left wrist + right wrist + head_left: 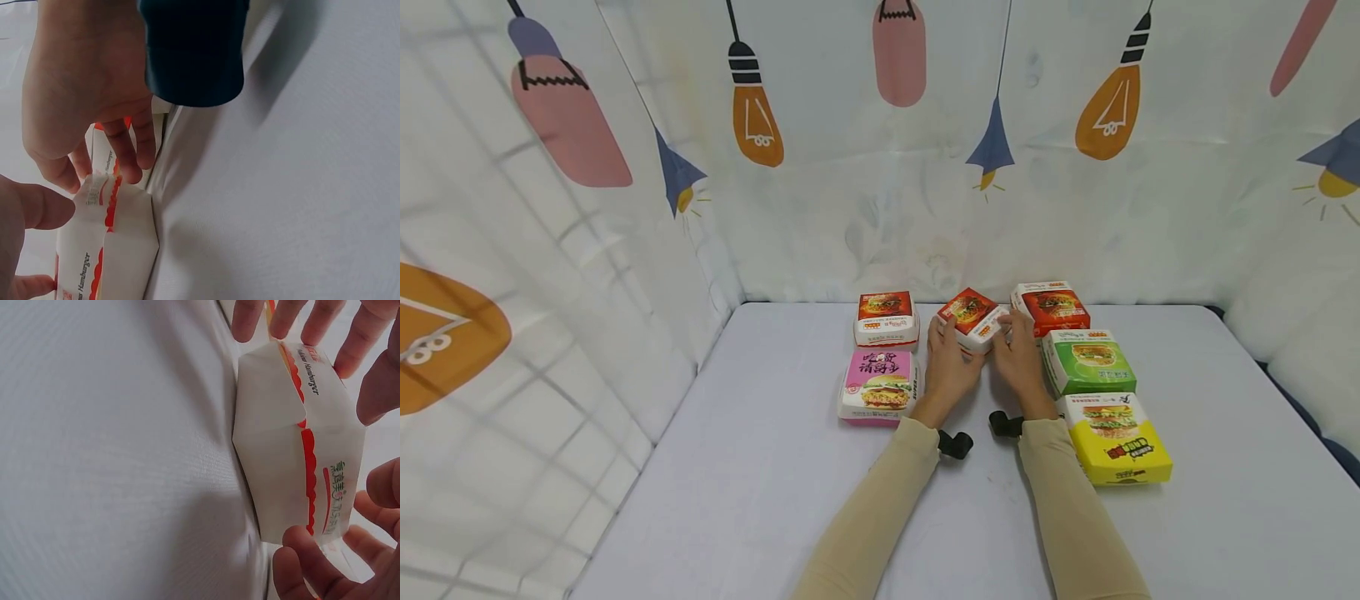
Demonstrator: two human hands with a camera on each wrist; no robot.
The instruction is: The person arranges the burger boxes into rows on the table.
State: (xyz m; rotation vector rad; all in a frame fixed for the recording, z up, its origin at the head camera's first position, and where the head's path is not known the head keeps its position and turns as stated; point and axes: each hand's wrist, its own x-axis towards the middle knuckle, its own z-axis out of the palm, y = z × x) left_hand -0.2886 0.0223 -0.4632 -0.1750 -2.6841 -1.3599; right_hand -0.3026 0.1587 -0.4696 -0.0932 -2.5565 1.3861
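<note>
Holding one box point(973, 319) among five others point(1092, 358)

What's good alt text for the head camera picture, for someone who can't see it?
A person's left hand and right hand hold a red-and-white burger box at a white table. Left of it sit another red box and a pink box; right of it, a third red box, a green box and a yellow box.
</note>
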